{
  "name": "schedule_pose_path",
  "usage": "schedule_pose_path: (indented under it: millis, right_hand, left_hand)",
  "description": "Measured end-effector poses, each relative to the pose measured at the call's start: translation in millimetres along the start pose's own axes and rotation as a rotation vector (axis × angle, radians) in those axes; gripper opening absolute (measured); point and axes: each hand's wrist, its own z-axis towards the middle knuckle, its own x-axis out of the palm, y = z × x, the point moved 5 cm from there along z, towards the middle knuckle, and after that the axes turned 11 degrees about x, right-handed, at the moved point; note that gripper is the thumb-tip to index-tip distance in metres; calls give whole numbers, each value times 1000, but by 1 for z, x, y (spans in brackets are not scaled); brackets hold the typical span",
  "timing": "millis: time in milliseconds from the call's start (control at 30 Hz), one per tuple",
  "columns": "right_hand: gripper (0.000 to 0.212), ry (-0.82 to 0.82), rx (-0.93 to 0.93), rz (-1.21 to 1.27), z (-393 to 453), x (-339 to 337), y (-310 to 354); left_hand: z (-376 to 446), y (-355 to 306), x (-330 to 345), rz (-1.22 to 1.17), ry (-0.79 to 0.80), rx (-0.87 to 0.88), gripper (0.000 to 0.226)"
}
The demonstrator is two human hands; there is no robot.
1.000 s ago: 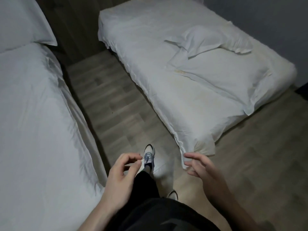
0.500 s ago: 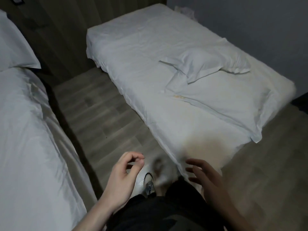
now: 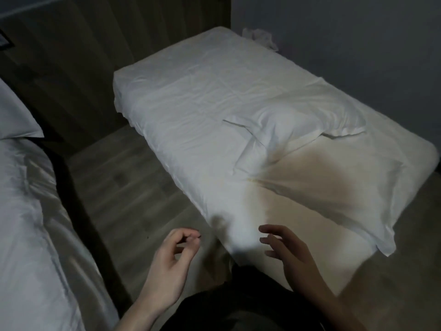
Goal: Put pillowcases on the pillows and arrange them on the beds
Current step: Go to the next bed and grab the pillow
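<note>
While both hands hover empty at the lower edge of the head view, the left hand (image 3: 170, 263) has its fingers loosely curled, fingertips (image 3: 193, 235) drawn near the thumb, with nothing between them. The right hand (image 3: 288, 252) has its fingers (image 3: 269, 229) spread and relaxed, slightly bent, palm turned toward the foot end of the right bed (image 3: 191, 111); the hand lies in shadow and holds nothing. Whether it touches the sheet cannot be determined. Both forearms rise from the bottom edge, either side of dark clothing.

No brand, label or legible writing is visible on any item.

On the right bed, a white pillow (image 3: 293, 123) lies plump and creased, set at an angle across the mattress. Just beside it and toward the viewer, a flat white pillowcase (image 3: 322, 187) lies spread out, wrinkled, one corner hanging over the foot edge of the mattress. A broad shadow falls across this pillowcase. The bed sheet is white and rumpled. A crumpled pale item (image 3: 260, 38) sits at the far corner of this bed against the grey wall (image 3: 346, 32).

On the left bed (image 3: 31, 223), covered in white sheeting, a second pillow (image 3: 14, 115) shows partly at the left edge of the view. Wood-look floor (image 3: 133, 182) runs between the two beds, with a dark wood panel (image 3: 95, 44) behind.
</note>
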Motion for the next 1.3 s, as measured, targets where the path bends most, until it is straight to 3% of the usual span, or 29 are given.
schedule_pose_path:
  millis: [67,100,167,200,400,500,567,700,800,933,1033,1167,1300]
  right_hand:
    - [50,1,0,1,27,-4,18]
    - [48,6,0,3,41,-6,27]
    - [17,18,0,6,67,-9,39]
    - [15,15,-2,6,78,-11,44]
    - [23,-45,63,12,132,-8,60]
    - [26,-81,96,42,157,5,74]
    - [27,-107,107,65,176,15,84]
    - [23,-161,133,76,226,41,110]
    - [21,-204,160,78,274,53,122]
    - [24,-328,192,40,346,44,125]
    - [39,-515,250,25,398,11,117]
    - [82,-732,404,89,448,-39,91]
    - [92,-901,546,170,478,-75,69]
  left_hand:
    - [33,-6,3,15,1,24,10]
    - [50,-10,3,24,-1,40,10]
    - [78,-14,3,40,-10,51,11]
    - [90,-14,3,44,-14,45,9]
    - [160,1,6,-18,-3,-39,7]
    - [208,11,4,-27,26,-24,36]
    - [243,15,1,-23,60,4,39]
    - [322,24,-10,7,174,5,33]
    - [381,43,-17,46,235,1,8]
    - [444,69,-18,74,296,-27,3]
    - [483,85,-11,99,318,-79,7]
    - [515,96,0,121,359,-138,13]
    - [524,100,12,149,393,-132,12]
